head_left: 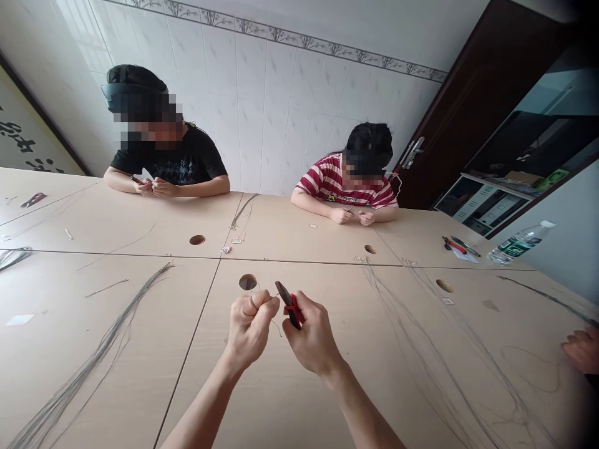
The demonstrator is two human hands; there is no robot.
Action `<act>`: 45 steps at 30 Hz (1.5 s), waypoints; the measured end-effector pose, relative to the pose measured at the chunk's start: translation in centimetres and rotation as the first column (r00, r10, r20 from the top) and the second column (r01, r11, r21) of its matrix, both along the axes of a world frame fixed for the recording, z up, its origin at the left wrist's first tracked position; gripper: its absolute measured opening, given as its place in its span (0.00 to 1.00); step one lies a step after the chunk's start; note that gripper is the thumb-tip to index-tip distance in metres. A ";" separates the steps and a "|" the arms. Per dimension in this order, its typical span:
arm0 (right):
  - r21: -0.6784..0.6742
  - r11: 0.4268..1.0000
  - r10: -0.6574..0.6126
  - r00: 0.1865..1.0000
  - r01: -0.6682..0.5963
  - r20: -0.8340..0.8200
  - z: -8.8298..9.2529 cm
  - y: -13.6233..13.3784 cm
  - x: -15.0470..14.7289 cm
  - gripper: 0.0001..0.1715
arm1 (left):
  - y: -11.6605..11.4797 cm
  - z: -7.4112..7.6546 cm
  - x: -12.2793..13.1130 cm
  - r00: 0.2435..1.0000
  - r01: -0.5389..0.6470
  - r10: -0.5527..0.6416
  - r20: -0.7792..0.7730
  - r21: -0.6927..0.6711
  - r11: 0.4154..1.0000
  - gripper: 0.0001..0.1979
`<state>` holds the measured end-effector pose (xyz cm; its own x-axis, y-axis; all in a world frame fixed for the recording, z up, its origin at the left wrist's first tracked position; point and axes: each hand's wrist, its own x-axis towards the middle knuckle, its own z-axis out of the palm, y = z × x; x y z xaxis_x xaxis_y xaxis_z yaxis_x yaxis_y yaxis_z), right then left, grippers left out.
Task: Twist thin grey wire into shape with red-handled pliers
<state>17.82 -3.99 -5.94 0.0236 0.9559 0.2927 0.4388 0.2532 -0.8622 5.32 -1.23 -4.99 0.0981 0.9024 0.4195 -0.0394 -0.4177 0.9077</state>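
Note:
My left hand (250, 327) is closed in a pinch on a thin wire (279, 327), whose loose end curls down below the fingers. Wrapped round the handles of red-and-black pliers (285, 295) is my right hand (312, 340). The dark jaws point up and to the left, just beside my left thumb and fingertips. Whether the jaws touch the wire I cannot tell. Both hands are above the pale tabletop (262, 399), close in front of a round cable hole (248, 282).
A bundle of thin grey wires (126, 315) lies at left, with looser wires (421, 346) at right. Two people sit across the table, hands (156, 187) working. Another person's hand (580, 349) shows at far right. A water bottle (519, 243) stands near more red-handled tools (453, 244).

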 end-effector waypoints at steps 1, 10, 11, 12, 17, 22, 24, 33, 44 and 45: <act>0.001 1.000 0.001 1.000 -0.001 0.003 -0.1 0.0 0.0 0.11 | 0.0 -0.1 0.0 1.000 -0.008 0.008 0.003 -0.009 1.000 0.18; 0.001 1.000 -0.004 1.000 0.004 -0.002 -0.2 0.6 0.0 0.12 | 0.0 -0.4 -0.4 0.999 -0.030 0.031 0.014 -0.060 0.998 0.18; 0.005 1.000 -0.009 1.000 0.009 -0.001 -0.3 0.6 -0.1 0.12 | 0.0 -0.5 -0.4 0.999 -0.029 0.030 0.013 -0.063 0.998 0.18; 0.010 1.000 -0.015 1.000 0.015 0.001 -0.3 0.6 -0.1 0.12 | 0.1 -0.4 -0.4 1.000 -0.028 0.029 0.011 -0.065 0.997 0.18; 0.050 0.998 -0.024 1.000 0.024 0.011 -0.3 0.7 -0.2 0.12 | 0.2 0.1 -0.3 1.000 -0.021 0.020 -0.023 -0.036 0.999 0.19; 0.069 0.998 -0.017 1.000 0.016 0.011 -0.4 0.7 -0.2 0.12 | 0.1 0.3 -0.4 0.999 -0.020 0.022 -0.040 0.058 0.998 0.19; 0.059 0.998 -0.022 1.000 0.021 0.014 -0.6 0.7 -0.2 0.13 | 0.0 0.2 -0.4 0.998 -0.023 0.027 -0.049 0.080 0.997 0.19; 0.038 0.999 -0.016 1.000 0.017 -0.018 -0.9 0.8 -0.2 0.13 | 0.0 -0.3 -0.5 0.998 -0.034 0.038 -0.043 0.094 0.995 0.18; 0.128 0.992 -0.025 0.993 0.010 0.117 -1.4 1.4 0.0 0.11 | 0.5 -1.0 -1.1 0.994 -0.057 0.044 -0.095 -0.129 0.990 0.19; 0.142 0.990 -0.022 0.991 0.002 0.136 -1.3 1.4 0.0 0.11 | 0.6 -1.0 -1.3 0.993 -0.029 0.009 -0.118 -0.169 0.985 0.19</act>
